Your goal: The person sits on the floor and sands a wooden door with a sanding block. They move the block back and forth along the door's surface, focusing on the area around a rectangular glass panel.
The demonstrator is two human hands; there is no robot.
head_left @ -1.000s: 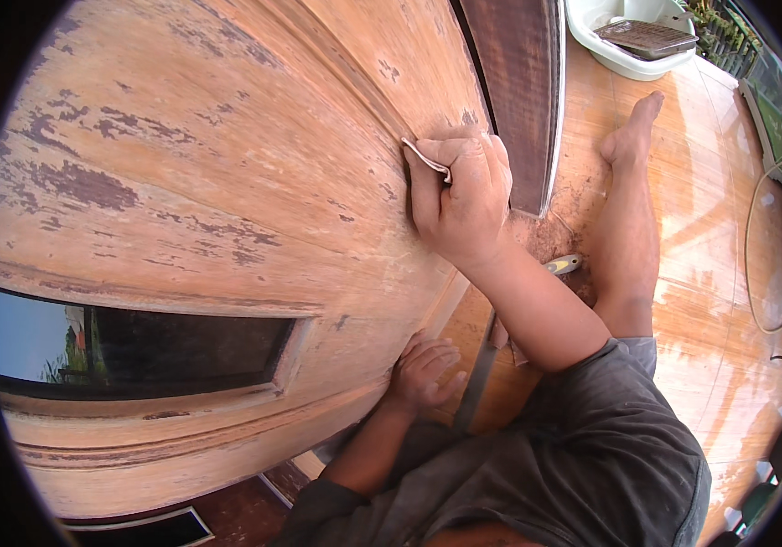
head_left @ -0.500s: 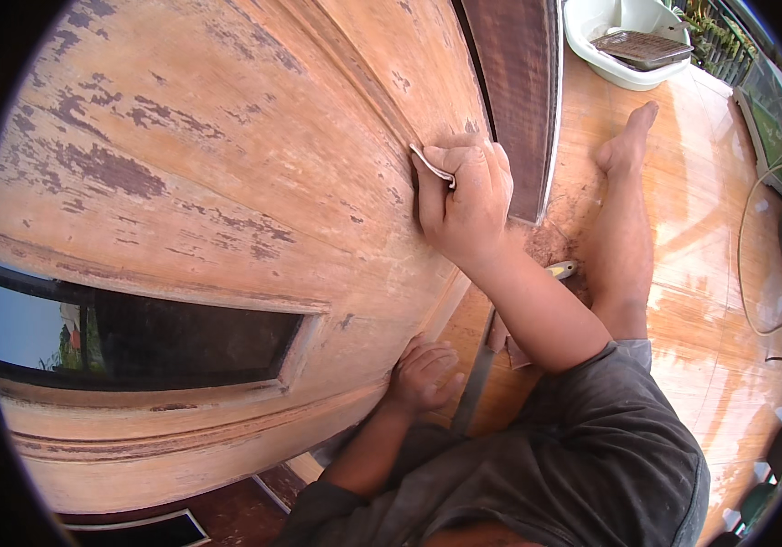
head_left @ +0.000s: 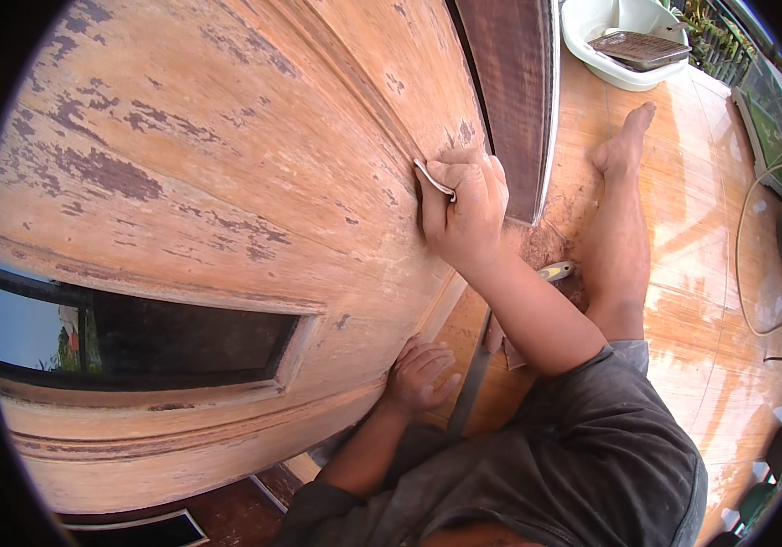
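Observation:
A large wooden door (head_left: 254, 164) with worn, patchy dark finish fills the left side. My right hand (head_left: 468, 205) is closed on a folded piece of sandpaper (head_left: 434, 181), its pale edge showing between thumb and fingers. It presses the sandpaper to the door beside a long moulded groove (head_left: 368, 96). Lower down, my left hand (head_left: 420, 374) rests against the door's near edge, fingers laid along it and thumb apart. Dust coats the right fingers. The underside of the sandpaper is hidden.
A glass pane (head_left: 163, 337) is set in the door. Beside my bent leg, a tool with a yellow-and-grey handle (head_left: 557, 271) lies among dust on the tiled floor (head_left: 692, 273). A white basin (head_left: 628, 73) holding a brown tray stands beyond my foot. A dark frame (head_left: 514, 100) borders the door.
My right hand has slid a little way toward me along the door with the sandpaper. My left hand stays in place at the edge.

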